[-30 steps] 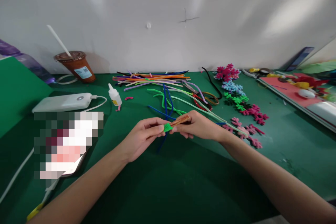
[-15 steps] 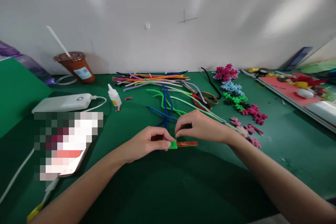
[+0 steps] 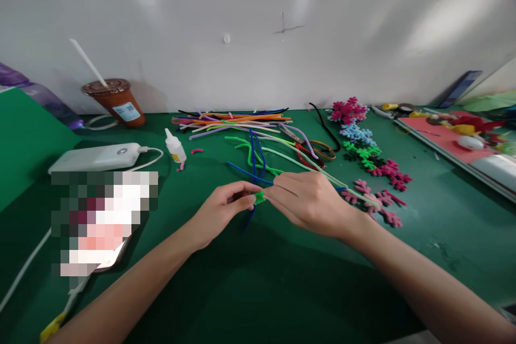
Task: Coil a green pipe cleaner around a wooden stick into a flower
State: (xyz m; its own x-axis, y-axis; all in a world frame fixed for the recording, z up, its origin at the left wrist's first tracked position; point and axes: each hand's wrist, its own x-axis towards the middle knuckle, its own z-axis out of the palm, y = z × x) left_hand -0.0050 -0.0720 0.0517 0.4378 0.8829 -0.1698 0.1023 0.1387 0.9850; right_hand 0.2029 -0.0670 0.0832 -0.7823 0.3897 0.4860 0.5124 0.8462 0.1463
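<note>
My left hand (image 3: 223,208) pinches a small bright green coil of pipe cleaner (image 3: 259,198) above the green table (image 3: 282,279). My right hand (image 3: 310,201) meets it from the right, fingertips on the same green coil. The brown stick seen earlier is hidden under my right hand. A blue pipe cleaner (image 3: 252,172) lies on the table just behind and below my hands.
Several coloured pipe cleaners (image 3: 237,121) lie at the back, with scissors (image 3: 312,150) beside them. Pipe-cleaner flower shapes (image 3: 368,158) sit to the right. A glue bottle (image 3: 175,146), power bank (image 3: 99,157), drink cup (image 3: 116,101) and phone (image 3: 100,226) are on the left.
Both hands rose from the table again. My right hand has turned palm down over the brown stick, which no longer shows.
</note>
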